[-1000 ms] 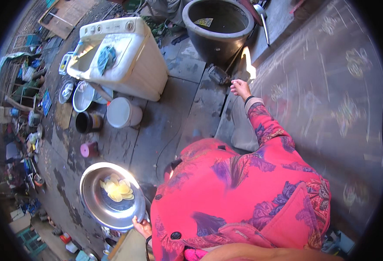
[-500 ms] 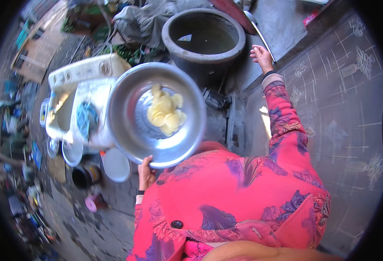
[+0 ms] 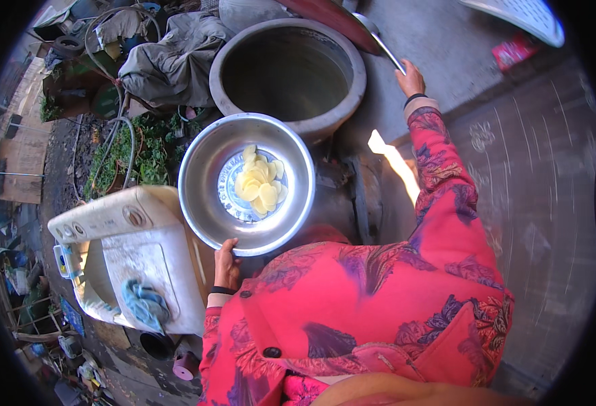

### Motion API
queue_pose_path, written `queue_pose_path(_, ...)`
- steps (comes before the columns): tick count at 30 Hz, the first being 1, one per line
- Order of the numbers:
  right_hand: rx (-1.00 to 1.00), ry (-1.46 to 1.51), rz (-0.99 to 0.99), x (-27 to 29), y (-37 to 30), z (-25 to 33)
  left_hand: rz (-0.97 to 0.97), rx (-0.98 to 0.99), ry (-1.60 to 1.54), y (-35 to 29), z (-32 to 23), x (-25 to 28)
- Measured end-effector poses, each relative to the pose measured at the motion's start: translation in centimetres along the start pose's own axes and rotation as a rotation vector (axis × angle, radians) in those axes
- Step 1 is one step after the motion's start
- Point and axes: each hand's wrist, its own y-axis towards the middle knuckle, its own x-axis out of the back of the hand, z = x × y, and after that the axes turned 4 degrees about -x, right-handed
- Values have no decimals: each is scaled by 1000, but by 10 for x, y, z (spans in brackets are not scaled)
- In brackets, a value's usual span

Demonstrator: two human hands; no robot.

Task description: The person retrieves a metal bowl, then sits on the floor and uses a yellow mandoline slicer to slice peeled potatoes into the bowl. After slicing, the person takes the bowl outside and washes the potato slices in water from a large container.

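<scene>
Head view: a boxy white washing machine [image 3: 132, 254] stands left; the left hand [image 3: 226, 267] clasps a round silver metal basin [image 3: 200, 193] of pale-yellow slices [image 3: 261, 183] before a grey round vat [image 3: 357, 74]; the right hand [image 3: 411, 79] curls at a slim metal handle [image 3: 389, 55], grip unclear, near a grey concrete ledge [image 3: 447, 54].

The person wears a bright pinkish-red coat [image 3: 379, 271] printed with large purple-blue leaf shapes and finer, feathery sprays in darker tones. Round dark buttons [image 3: 271, 352] sit on its left side, and a folded flap crosses the lower right. Near the neck, a strip of vivid pink patterned cloth [image 3: 303, 390] shows. At the left hand [image 3: 227, 267] and right hand [image 3: 411, 80], each sleeve [image 3: 440, 162] ends in a beige cuff, beyond which runs a narrow dark band [image 3: 416, 99]
</scene>
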Motion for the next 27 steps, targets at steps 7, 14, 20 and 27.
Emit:
queue_pose_path(7, -212, -453, 266, -60, 83, -47, -160, -95, 64, 60, -90, -38)
queue_pose_path(14, -241, -413, 281, -80, 86, -84, -254, -60, 17, 91, -132, -45)
queue_pose_path(20, -63, 148, -18, -40, 7, -48, -266, 3, 27, 114, -142, -45)
queue_pose_path(27, -437, 723, 453, -15, -94, 61, -277, 64, 113, 134, -147, -50)
